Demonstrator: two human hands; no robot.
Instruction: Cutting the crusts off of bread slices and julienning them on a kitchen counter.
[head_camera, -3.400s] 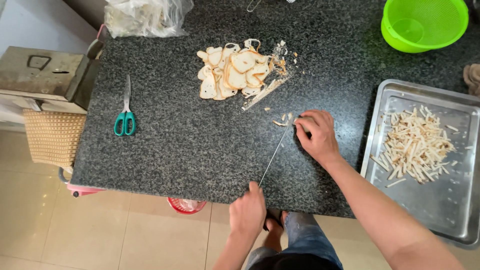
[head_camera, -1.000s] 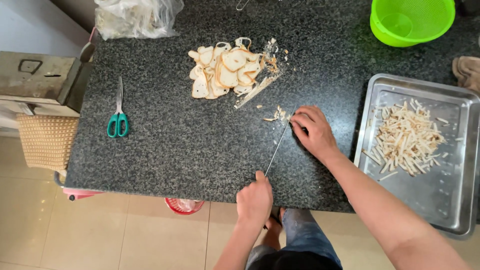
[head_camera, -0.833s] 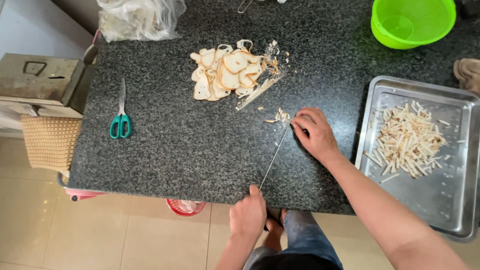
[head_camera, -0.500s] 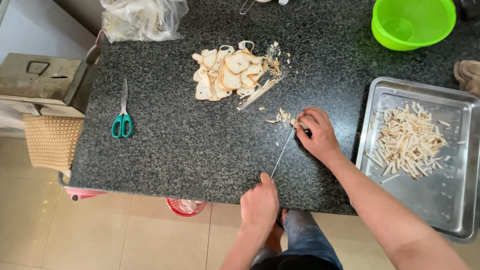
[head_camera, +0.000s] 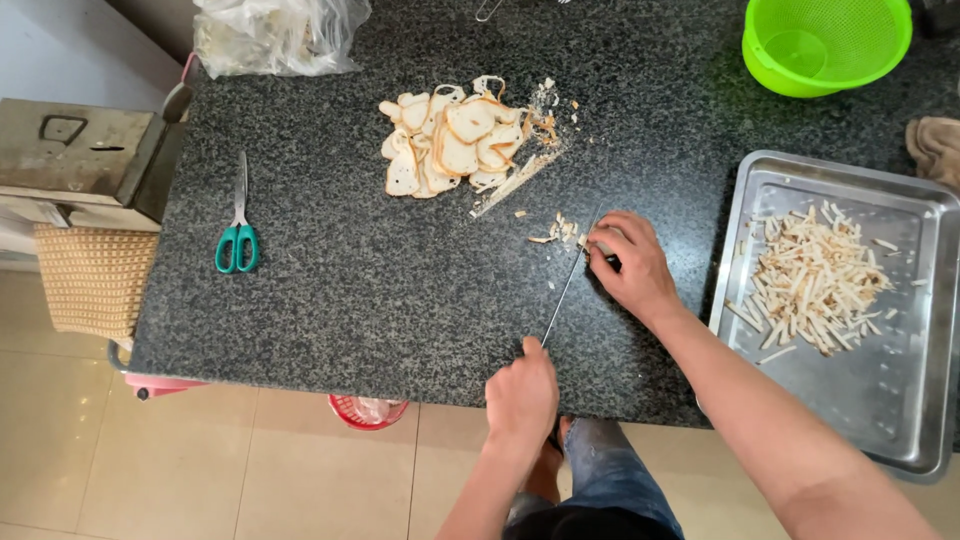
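A long, thin knife (head_camera: 566, 290) is held at its handle end by the left hand (head_camera: 522, 392), whose fingers (head_camera: 530, 352) are closed around the handle at the near edge of the dark speckled stone counter (head_camera: 330, 290). The blade is seen running away from those fingers, up and slightly rightward, to the right hand (head_camera: 627, 262). The right hand's fingers (head_camera: 603, 240) are curled down and pressed onto the far end of the blade and the counter; whether a piece is pinched under them cannot be told. Just beyond and to the left of these fingertips, a small cluster of pale cut strips (head_camera: 560, 230) is seen lying on the counter, touching or nearly touching the blade tip.

Further out from the right fingertips, up and to the left, a heap of pale, brown-edged slices (head_camera: 450, 145) is spread, with crumbs and trimmings beside it. Well to the right of the right hand, a metal tray (head_camera: 900, 420) is set, in which a pile of cut sticks (head_camera: 812, 280) is held. A green colander (head_camera: 825, 42) is placed beyond the tray. Far to the left of both hands, green-handled scissors (head_camera: 237, 220) are laid flat, and a clear plastic bag (head_camera: 275, 32) is seen at the far left corner.
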